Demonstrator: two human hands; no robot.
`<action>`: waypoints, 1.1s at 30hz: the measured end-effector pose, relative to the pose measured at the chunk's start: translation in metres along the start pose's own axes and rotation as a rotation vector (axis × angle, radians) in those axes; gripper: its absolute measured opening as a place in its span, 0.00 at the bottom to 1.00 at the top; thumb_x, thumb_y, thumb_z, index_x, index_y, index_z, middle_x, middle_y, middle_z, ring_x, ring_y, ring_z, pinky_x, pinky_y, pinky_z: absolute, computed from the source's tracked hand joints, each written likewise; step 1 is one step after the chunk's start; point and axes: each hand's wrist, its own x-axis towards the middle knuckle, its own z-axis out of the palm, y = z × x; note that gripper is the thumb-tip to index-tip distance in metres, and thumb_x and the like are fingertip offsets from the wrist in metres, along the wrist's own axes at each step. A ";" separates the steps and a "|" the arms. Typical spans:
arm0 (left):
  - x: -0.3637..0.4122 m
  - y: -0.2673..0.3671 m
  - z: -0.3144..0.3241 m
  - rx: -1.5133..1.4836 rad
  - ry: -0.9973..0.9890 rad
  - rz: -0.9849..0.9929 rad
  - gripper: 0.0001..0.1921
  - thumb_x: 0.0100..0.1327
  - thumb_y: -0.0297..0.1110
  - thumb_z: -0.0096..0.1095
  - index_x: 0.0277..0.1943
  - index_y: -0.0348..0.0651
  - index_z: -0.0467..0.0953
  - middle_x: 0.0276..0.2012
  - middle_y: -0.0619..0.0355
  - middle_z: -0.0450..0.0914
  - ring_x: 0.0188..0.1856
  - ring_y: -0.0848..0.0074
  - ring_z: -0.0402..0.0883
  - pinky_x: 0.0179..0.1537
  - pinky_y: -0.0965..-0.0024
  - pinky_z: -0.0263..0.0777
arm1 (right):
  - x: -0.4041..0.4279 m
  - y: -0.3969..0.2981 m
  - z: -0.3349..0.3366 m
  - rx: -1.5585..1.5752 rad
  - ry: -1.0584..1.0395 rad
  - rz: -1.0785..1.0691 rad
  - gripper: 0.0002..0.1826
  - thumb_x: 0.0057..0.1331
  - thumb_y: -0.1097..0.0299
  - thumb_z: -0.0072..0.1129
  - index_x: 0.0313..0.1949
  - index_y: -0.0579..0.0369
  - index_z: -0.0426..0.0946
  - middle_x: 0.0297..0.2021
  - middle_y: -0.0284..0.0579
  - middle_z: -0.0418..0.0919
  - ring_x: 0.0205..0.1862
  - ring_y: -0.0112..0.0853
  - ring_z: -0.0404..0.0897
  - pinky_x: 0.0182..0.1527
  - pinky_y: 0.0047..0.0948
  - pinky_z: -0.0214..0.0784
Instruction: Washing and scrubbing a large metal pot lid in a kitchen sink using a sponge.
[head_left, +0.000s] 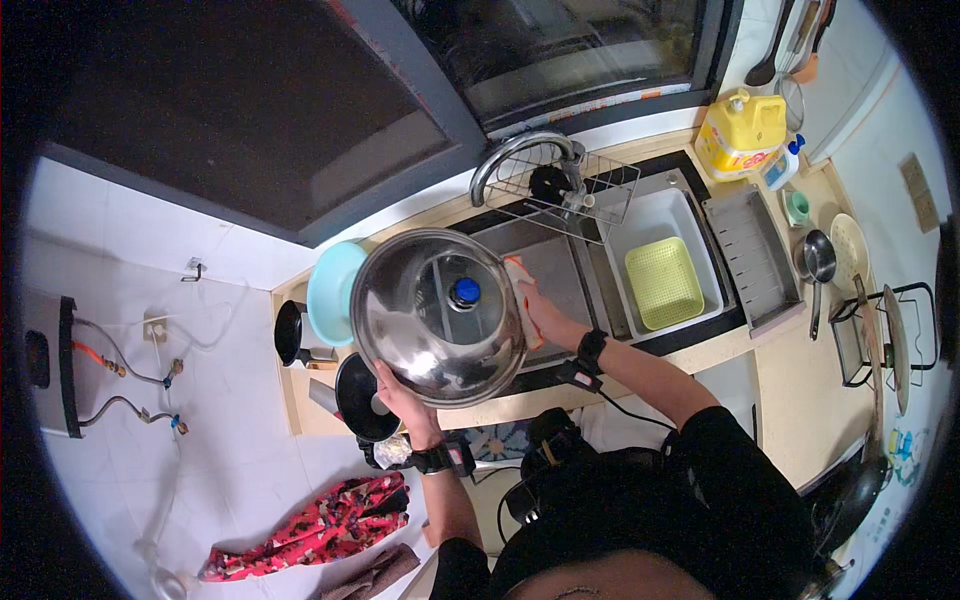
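Note:
A large round metal pot lid (405, 330) with a glass centre and a blue-topped knob (466, 290) is held over the left side of the sink. My left hand (405, 401) grips its lower left rim; the fingers beneath are hidden. My right hand (549, 315) presses a pale cloth with red edging (523, 289) against the lid's right rim. In the right basin (615, 247) sits a yellow-green plastic basket (665, 283). Behind the lid, a chrome faucet (517, 142) arches near a wire rack (626, 180).
Left of the lid are a light blue bowl (326, 292), a black pan (360, 397) and a knife (324, 396). To the right stand a slotted metal tray (750, 255), a small saucepan (817, 255), a yellow jug (742, 135) and a wire lid rack (847, 360).

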 end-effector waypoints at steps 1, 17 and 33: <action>0.000 0.004 0.003 -0.018 0.049 0.008 0.20 0.67 0.44 0.46 0.45 0.32 0.71 0.40 0.56 0.76 0.38 0.76 0.74 0.41 0.73 0.68 | -0.001 0.010 0.005 0.094 0.073 -0.059 0.26 0.68 0.51 0.30 0.53 0.60 0.61 0.45 0.45 0.70 0.45 0.31 0.70 0.50 0.32 0.61; 0.011 0.010 -0.010 -0.004 0.049 0.061 0.22 0.66 0.46 0.46 0.49 0.32 0.69 0.43 0.55 0.74 0.41 0.74 0.73 0.43 0.70 0.68 | -0.055 -0.015 0.045 0.439 0.012 0.100 0.23 0.67 0.52 0.35 0.53 0.55 0.62 0.44 0.42 0.72 0.44 0.33 0.73 0.47 0.33 0.65; 0.004 0.023 -0.040 0.420 -0.179 0.183 0.18 0.68 0.40 0.45 0.24 0.38 0.69 0.19 0.69 0.67 0.21 0.88 0.60 0.22 0.81 0.52 | -0.027 -0.087 0.029 0.066 -0.109 -0.128 0.25 0.70 0.53 0.27 0.56 0.58 0.61 0.49 0.44 0.69 0.50 0.31 0.69 0.52 0.28 0.60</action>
